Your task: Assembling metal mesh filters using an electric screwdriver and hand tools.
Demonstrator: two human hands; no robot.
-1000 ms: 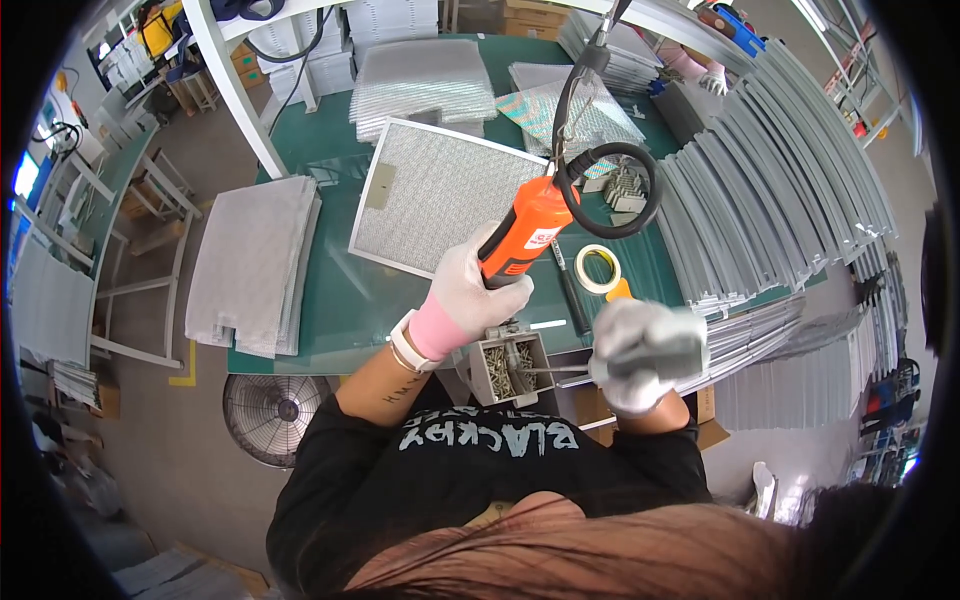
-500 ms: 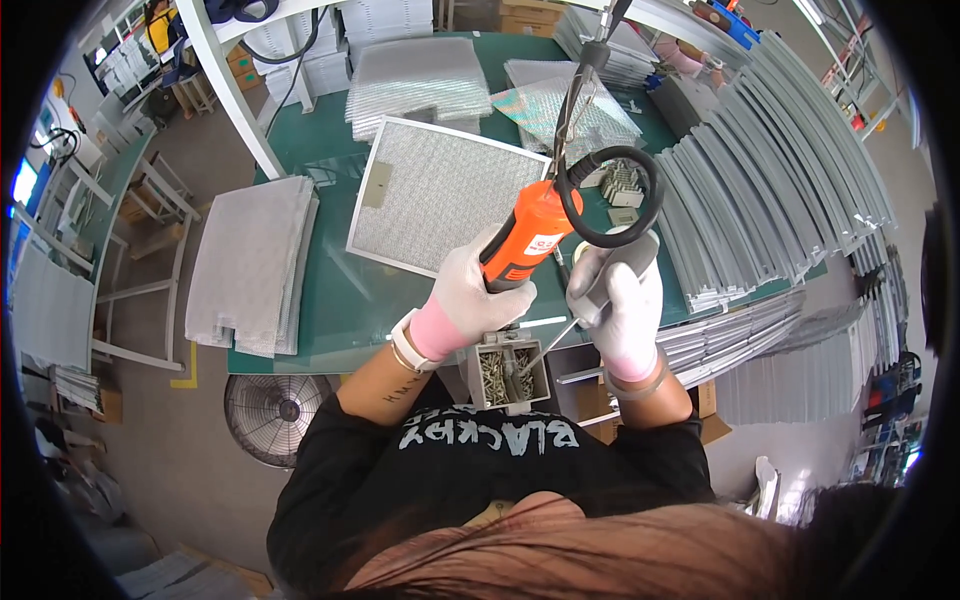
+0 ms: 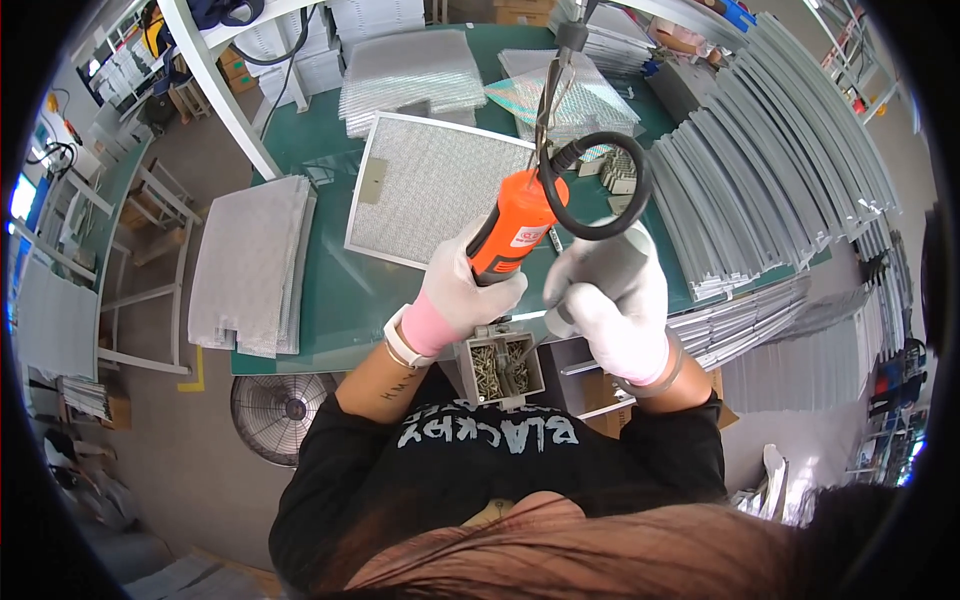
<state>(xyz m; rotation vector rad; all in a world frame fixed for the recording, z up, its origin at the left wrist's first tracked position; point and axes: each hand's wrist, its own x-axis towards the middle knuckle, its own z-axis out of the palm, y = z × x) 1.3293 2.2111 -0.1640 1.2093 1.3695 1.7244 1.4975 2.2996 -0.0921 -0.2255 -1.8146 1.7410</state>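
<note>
Head view: left hand (image 3: 462, 290) grips orange screwdriver (image 3: 515, 225) (corded); right hand (image 3: 610, 300) seemingly pinched at its tip.

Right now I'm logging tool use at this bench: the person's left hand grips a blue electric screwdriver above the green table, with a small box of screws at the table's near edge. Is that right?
Not quite: the electric screwdriver is orange, not blue. The head view shows the gloved left hand gripping it above the green table, with the small box of screws at the table's near edge.
</note>
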